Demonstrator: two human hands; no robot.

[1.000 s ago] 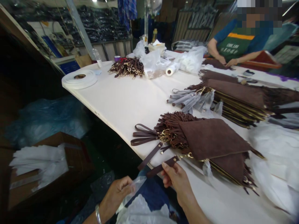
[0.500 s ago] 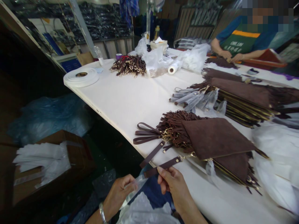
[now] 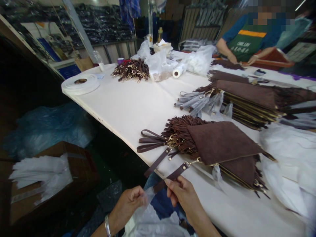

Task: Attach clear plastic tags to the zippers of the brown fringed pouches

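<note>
Between thumb and fingers, my right hand (image 3: 181, 194) grips a dark brown wrist strap (image 3: 176, 171), clipped by a gold hook to the top brown fringed pouch (image 3: 224, 141). My left hand (image 3: 130, 202) pinches a clear plastic sleeve (image 3: 149, 193) at the strap's free end; the sleeve's mouth meets the strap tip there. Beside it, another wrist strap (image 3: 156, 162) hangs toward the table edge. Several looped straps (image 3: 151, 141) lie left of the pouch stack. White translucent plastic (image 3: 158, 225) rests on my lap below both hands.
A second pouch stack (image 3: 247, 93) with plastic-covered straps lies behind. Farther back are a heap of straps with gold clasps (image 3: 132, 69), a white tape roll (image 3: 80, 84) and plastic bags (image 3: 159, 65). A cardboard box (image 3: 79, 161) stands lower left. A co-worker (image 3: 247, 42) works across the table.
The plastic sleeve has come up around the strap's tip with my left hand close to it. The whole view has shifted slightly, and the co-worker's hands have moved apart a little.
</note>
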